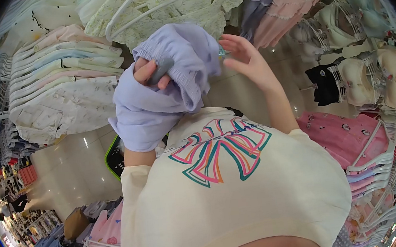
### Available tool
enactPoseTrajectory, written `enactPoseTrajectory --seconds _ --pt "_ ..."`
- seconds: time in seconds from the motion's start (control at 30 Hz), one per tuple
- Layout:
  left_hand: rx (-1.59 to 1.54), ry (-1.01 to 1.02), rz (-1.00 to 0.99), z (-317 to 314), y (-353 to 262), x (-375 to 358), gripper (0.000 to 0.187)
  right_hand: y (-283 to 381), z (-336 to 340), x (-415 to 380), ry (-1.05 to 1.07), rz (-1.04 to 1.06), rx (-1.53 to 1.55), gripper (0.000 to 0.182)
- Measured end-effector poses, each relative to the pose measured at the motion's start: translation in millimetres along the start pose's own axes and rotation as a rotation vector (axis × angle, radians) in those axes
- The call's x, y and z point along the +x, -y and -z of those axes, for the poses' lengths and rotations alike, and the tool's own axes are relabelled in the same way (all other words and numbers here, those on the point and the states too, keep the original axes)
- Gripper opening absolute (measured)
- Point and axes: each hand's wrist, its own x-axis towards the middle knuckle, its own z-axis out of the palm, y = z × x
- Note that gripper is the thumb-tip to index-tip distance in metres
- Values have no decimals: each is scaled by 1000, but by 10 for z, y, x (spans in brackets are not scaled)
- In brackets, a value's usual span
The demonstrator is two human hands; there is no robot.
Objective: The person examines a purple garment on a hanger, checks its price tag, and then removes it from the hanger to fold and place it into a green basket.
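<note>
A lavender garment (152, 111) with a gathered elastic waistband is bunched over my left hand (149, 74) and forearm. My left fingers poke out near the waistband, curled round a small grey object (161, 70) that I cannot identify. To the right of the cloth, my right hand (240, 54) is raised with its fingers apart, close to the garment's right edge. A small teal and yellow item (221, 52) shows beside its fingertips; whether they touch it is unclear.
Pale green garments (180, 8) on white hangers hang just ahead. Folded-looking hung clothes (57, 90) fill the left rack. Bras (354, 76) and pink clothes (343, 136) hang at right. A green-edged black basket (113, 158) is low at left, above the tiled floor (74, 174).
</note>
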Motion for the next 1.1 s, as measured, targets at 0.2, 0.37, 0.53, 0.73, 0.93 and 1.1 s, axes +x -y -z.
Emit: enactPoseTrajectory --seconds 0.2,0.37,0.53,0.73,0.93,1.1 --pt "-774 210 212 -61 224 203 22 239 -609 -200 -16 316 157 99" --pt "-928 704 225 102 626 522 64 12 -525 -122 -284 300 -296 44" --pt "-421 578 138 294 595 473 68 175 -78 -1 -143 86 16 26" --pt "-4 368 59 460 636 295 74 309 264 216 202 -158 734 29" --pt "-205 283 129 622 732 292 72 132 261 359 327 -46 1257 34" --pt "-570 74 351 614 1154 499 61 347 -155 369 414 -28 1348 39"
